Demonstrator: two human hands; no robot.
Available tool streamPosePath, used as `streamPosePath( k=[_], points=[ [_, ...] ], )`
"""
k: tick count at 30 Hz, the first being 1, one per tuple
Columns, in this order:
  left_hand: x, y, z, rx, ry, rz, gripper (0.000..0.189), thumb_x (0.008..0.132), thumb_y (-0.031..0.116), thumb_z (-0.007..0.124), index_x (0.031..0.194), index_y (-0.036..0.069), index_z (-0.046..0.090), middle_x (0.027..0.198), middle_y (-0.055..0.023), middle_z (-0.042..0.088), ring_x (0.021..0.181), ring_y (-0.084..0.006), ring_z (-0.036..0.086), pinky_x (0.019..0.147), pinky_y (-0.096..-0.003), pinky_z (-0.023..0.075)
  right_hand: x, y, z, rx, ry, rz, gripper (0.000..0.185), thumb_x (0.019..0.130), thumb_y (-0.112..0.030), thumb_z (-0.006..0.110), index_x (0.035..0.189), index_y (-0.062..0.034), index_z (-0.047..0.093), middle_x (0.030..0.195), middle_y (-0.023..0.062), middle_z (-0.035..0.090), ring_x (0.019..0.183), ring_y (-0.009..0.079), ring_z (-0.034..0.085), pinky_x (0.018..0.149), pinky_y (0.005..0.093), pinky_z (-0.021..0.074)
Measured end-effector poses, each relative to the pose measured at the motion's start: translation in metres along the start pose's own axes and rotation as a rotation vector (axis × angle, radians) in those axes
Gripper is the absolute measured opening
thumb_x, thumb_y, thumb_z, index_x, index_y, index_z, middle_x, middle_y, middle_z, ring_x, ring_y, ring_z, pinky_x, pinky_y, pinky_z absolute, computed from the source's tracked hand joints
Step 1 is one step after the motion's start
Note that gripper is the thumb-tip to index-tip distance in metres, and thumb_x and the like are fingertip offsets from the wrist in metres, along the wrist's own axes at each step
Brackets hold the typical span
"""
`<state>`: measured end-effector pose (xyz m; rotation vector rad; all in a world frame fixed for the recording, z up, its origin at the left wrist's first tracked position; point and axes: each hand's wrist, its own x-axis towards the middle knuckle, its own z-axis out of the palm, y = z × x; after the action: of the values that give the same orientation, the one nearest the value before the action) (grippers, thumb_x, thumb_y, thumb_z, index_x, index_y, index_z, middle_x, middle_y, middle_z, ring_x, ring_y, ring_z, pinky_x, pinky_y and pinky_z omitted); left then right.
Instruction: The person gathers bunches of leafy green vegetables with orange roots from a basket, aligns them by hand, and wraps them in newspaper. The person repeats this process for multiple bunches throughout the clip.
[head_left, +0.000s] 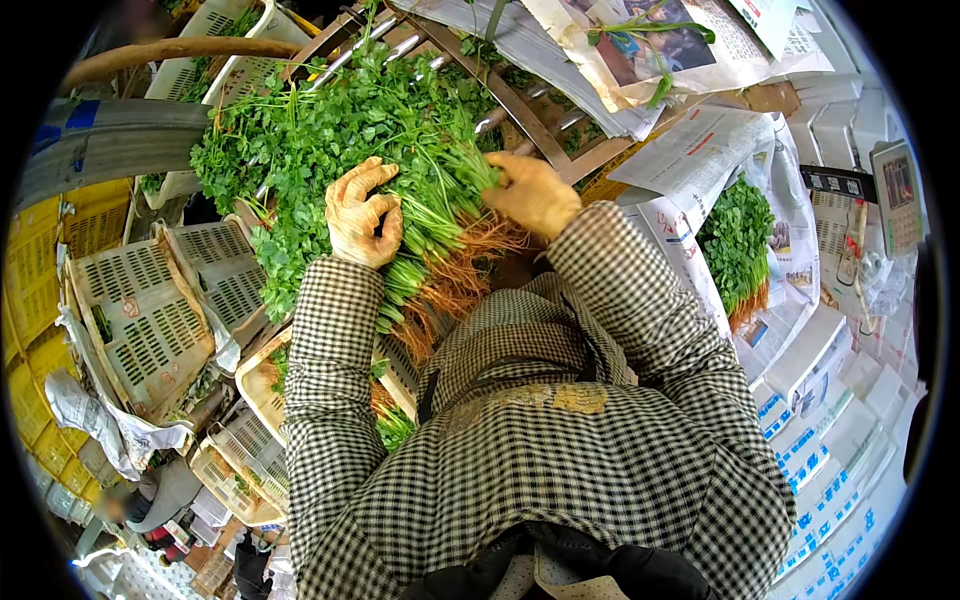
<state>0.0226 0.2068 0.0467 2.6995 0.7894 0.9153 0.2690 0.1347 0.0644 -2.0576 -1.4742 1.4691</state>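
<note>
A broad heap of leafy green cilantro-like herbs with orange-brown roots lies before me on a metal roller frame. My left hand, in a pale stained glove, rests on the stems and leaves with its thumb and fingers curled; whether it grips any stems is unclear. My right hand, gloved too and slightly blurred, is at the right edge of the heap, its fingers at the stems just above the roots. At the right, a separate bundle of the same herb lies on newspaper sheets.
Stacked newspapers lie at the top. A small scale display stands far right above white foam boxes. Plastic crates and yellow crates crowd the left. A wooden pole crosses the upper left. Another person is at lower left.
</note>
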Motion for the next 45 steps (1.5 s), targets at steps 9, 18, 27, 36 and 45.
streamPosePath(
  k=[9,18,27,36,45],
  points=[
    [0.004,-0.001,0.002,-0.012,-0.019,0.028,0.015,0.062,0.003,0.068,0.074,0.011,0.061,0.112,-0.0049,0.064,0.110,-0.0313,0.059,0.089,-0.0453,0.0427,0.013,0.029,-0.010,0.576,0.049,0.100,0.032,0.091,-0.014,0.061,0.117,0.0024,0.056,0.083,0.0094,0.068,0.054,0.0119,0.058,0.046,0.0274,0.0486],
    [0.056,0.040,0.012,-0.204,-0.209,0.298,0.029,0.078,0.015,0.059,0.105,0.007,0.065,0.112,-0.0116,0.063,0.096,-0.0254,0.063,0.081,-0.0407,0.0492,0.012,0.025,-0.005,0.134,0.086,-0.014,0.061,0.084,-0.035,0.064,0.132,-0.0010,0.049,0.120,0.0190,0.061,0.108,0.0273,0.060,0.094,0.0351,0.0461],
    [0.038,0.066,0.036,0.060,-0.794,0.107,0.042,0.091,0.032,0.052,0.126,0.010,0.056,0.121,-0.0083,0.060,0.102,-0.0261,0.059,0.085,-0.0405,0.0455,-0.006,0.024,-0.064,1.197,-0.022,-0.097,0.029,0.097,-0.022,0.048,0.115,-0.0020,0.060,0.061,-0.0038,0.045,0.054,0.0048,0.043,0.048,0.0194,0.0388],
    [0.033,0.063,0.038,0.113,-0.795,0.145,0.040,0.092,0.033,0.049,0.123,0.010,0.058,0.118,-0.0071,0.062,0.098,-0.0246,0.060,0.083,-0.0399,0.0450,0.023,-0.023,-0.041,0.759,0.034,-0.094,0.026,0.095,-0.026,0.054,0.107,-0.0030,0.058,0.084,0.0033,0.062,0.057,0.0068,0.047,0.052,0.0225,0.0430],
    [0.045,0.068,0.031,0.144,-0.917,0.087,0.037,0.092,0.037,0.050,0.116,0.011,0.064,0.115,-0.0059,0.065,0.094,-0.0211,0.060,0.085,-0.0371,0.0432,0.095,-0.079,-0.013,0.010,0.030,0.131,0.074,0.081,-0.038,0.070,0.135,0.0042,0.043,0.135,0.0224,0.049,0.124,0.0315,0.050,0.108,0.0339,0.0370]
  ],
)
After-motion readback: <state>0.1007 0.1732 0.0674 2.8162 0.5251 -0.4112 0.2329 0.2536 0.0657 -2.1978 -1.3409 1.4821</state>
